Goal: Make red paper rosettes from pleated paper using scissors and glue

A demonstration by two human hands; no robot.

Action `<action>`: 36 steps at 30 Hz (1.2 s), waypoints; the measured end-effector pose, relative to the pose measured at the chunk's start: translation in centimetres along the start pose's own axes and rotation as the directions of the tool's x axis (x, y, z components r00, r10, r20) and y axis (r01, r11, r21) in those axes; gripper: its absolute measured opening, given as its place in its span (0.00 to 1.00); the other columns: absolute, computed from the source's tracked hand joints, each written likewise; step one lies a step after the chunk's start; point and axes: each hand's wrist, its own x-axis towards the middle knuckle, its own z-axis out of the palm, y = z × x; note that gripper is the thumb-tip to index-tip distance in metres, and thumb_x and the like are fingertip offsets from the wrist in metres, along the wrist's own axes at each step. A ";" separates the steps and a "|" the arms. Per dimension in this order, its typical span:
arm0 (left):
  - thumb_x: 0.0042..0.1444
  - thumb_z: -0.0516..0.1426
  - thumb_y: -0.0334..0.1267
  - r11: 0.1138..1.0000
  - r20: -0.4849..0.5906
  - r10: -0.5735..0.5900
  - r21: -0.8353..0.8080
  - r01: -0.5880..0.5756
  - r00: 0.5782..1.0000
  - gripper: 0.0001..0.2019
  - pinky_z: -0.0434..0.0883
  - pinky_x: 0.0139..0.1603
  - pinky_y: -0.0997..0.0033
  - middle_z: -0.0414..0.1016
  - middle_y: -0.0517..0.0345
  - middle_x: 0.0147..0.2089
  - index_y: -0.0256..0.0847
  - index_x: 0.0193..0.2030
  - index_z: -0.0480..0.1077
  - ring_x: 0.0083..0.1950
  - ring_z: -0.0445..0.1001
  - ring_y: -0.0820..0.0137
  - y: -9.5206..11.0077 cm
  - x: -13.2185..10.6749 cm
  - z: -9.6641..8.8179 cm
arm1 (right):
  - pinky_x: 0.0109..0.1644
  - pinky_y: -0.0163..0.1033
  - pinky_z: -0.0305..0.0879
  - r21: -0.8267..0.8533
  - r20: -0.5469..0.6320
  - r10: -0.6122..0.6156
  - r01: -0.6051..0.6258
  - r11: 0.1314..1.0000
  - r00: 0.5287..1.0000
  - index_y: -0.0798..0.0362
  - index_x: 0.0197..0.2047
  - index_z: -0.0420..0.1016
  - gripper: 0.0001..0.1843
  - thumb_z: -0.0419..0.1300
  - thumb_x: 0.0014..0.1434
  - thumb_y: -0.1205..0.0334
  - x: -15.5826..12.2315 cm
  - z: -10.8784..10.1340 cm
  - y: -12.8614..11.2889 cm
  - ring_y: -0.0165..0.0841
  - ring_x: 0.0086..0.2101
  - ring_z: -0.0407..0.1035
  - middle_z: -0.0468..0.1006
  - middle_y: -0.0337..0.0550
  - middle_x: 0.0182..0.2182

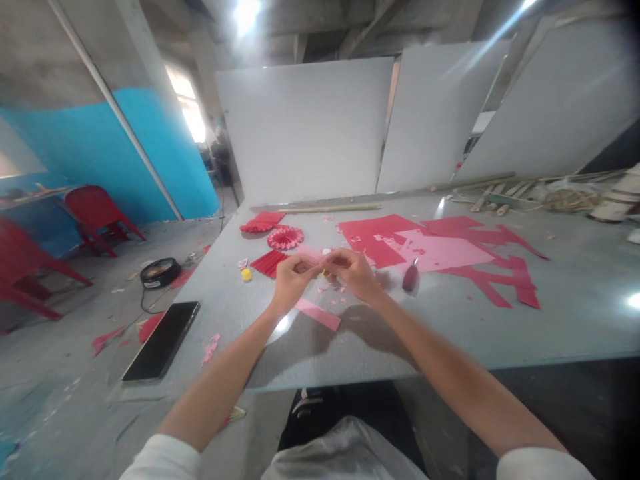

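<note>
My left hand (291, 281) and my right hand (356, 275) meet above the table, fingertips pinched together on a piece of pink paper (311, 253). Most of the paper is hidden behind the fingers. A pink paper strip (319, 314) lies flat just below the hands. Red pleated paper (269, 263) rests beside my left hand, with a round red paper rosette (285, 237) and more folded red paper (263, 222) behind it. A small yellow cap (246, 274) sits left of them. Small pink scraps are scattered under my hands.
Red sheets (375, 233) and a pink sheet (440, 251) lie to the right, with a dark red-handled tool (411, 277) in front. A black phone (163, 341) lies at the left table edge. Sticks (493, 197) and a white container (617, 193) stand far right, before white panels (310, 130).
</note>
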 end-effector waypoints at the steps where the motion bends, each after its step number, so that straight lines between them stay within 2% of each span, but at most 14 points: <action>1: 0.49 0.70 0.47 1.000 -0.003 0.001 -0.002 -0.001 1.000 0.16 0.72 0.30 0.72 0.78 0.55 0.26 0.36 0.32 0.75 0.27 0.75 0.71 0.0 0.0 0.0 | 0.28 0.37 0.70 -0.003 -0.009 0.002 -0.002 1.000 1.000 0.52 0.40 0.78 0.15 0.69 0.56 0.51 0.0 0.0 0.1 0.32 0.26 0.73 0.79 0.40 0.26; 4: 0.49 0.70 0.47 1.000 -0.006 0.006 -0.008 -0.006 1.000 0.16 0.72 0.30 0.71 0.78 0.55 0.27 0.36 0.31 0.75 0.27 0.75 0.71 0.1 0.0 0.1 | 0.28 0.37 0.71 -0.018 -0.015 0.008 -0.008 1.000 1.000 0.51 0.44 0.78 0.17 0.69 0.56 0.49 -0.1 -0.1 0.2 0.32 0.25 0.72 0.79 0.39 0.27; 8: 0.49 0.70 0.46 1.000 0.005 0.029 -0.004 -0.029 1.000 0.16 0.72 0.29 0.73 0.75 0.59 0.24 0.37 0.37 0.76 0.25 0.74 0.73 0.1 -0.1 0.0 | 0.27 0.37 0.70 -0.048 -0.008 -0.019 0.018 0.999 1.000 0.52 0.37 0.81 0.16 0.69 0.55 0.48 -0.1 -0.2 0.0 0.32 0.25 0.72 0.77 0.40 0.25; 11: 0.51 0.69 0.46 0.999 0.015 0.044 0.012 -0.044 0.999 0.16 0.73 0.29 0.73 0.75 0.60 0.23 0.38 0.42 0.78 0.25 0.73 0.73 0.2 -0.1 -0.1 | 0.27 0.36 0.69 -0.051 0.000 -0.037 0.037 0.998 0.999 0.51 0.36 0.81 0.14 0.69 0.55 0.48 -0.2 -0.1 0.0 0.32 0.25 0.71 0.76 0.39 0.25; 16: 0.51 0.69 0.47 0.999 -0.025 0.026 0.020 -0.026 0.999 0.15 0.74 0.28 0.72 0.80 0.53 0.29 0.36 0.37 0.79 0.28 0.78 0.69 0.4 -0.1 0.0 | 0.27 0.37 0.70 -0.030 -0.032 -0.010 0.009 1.000 0.999 0.51 0.37 0.80 0.16 0.70 0.54 0.48 -0.1 0.1 0.5 0.33 0.25 0.72 0.77 0.40 0.25; 22: 0.51 0.68 0.47 0.999 -0.021 0.020 0.049 -0.019 1.000 0.16 0.75 0.29 0.71 0.80 0.54 0.28 0.37 0.39 0.80 0.29 0.79 0.68 0.2 -0.1 0.0 | 0.27 0.36 0.68 -0.059 -0.057 -0.017 0.013 0.998 0.998 0.51 0.37 0.79 0.15 0.69 0.55 0.48 0.0 0.0 0.2 0.31 0.23 0.70 0.77 0.39 0.25; 27: 0.50 0.69 0.45 0.995 0.002 0.004 0.099 -0.004 1.000 0.16 0.73 0.28 0.73 0.79 0.57 0.26 0.39 0.43 0.80 0.25 0.76 0.71 0.2 -0.2 -0.1 | 0.25 0.36 0.67 -0.056 -0.052 -0.004 0.001 0.998 0.999 0.51 0.35 0.78 0.16 0.69 0.54 0.47 -0.2 0.1 -0.6 0.32 0.23 0.69 0.76 0.38 0.23; 33: 0.51 0.68 0.47 0.997 -0.041 -0.013 0.079 0.016 0.999 0.15 0.75 0.30 0.71 0.81 0.53 0.33 0.38 0.38 0.80 0.30 0.79 0.68 0.1 -0.1 0.0 | 0.25 0.37 0.66 -0.047 -0.033 0.004 -0.006 0.999 0.999 0.52 0.35 0.79 0.18 0.69 0.54 0.45 -0.2 0.3 -0.4 0.32 0.22 0.69 0.76 0.39 0.23; 36: 0.51 0.68 0.47 0.998 -0.044 -0.016 0.065 0.019 0.999 0.14 0.75 0.30 0.71 0.81 0.53 0.32 0.38 0.37 0.80 0.30 0.80 0.67 -0.1 0.0 0.0 | 0.27 0.37 0.66 -0.065 -0.025 -0.009 0.007 0.998 1.000 0.52 0.36 0.78 0.17 0.68 0.56 0.46 -0.1 0.3 -0.1 0.32 0.23 0.69 0.76 0.39 0.23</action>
